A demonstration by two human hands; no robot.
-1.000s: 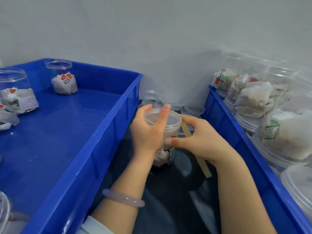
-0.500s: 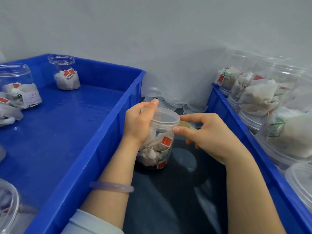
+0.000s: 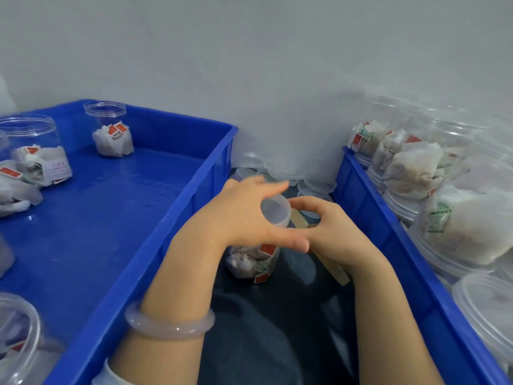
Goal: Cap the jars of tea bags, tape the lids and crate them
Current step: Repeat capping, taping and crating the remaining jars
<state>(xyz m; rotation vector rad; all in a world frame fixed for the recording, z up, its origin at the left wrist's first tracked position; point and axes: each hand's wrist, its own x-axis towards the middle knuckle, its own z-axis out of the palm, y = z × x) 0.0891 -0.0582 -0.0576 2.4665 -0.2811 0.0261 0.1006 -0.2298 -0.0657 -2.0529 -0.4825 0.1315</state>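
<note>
Jar of tea bags point(image 3: 254, 263): on your lap point(image 3: 277, 329). Left hand point(image 3: 247, 218): fingers spread, clasping lid point(image 3: 274, 211). Tape strip point(image 3: 299, 218): right of lid, long axis running toward you, pinched by your right hand point(image 3: 341, 237), fingers curled.

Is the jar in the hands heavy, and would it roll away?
Probably light: the jar is clear plastic with only tea bags at the bottom. Its round wall would likely roll if laid sideways.
</note>
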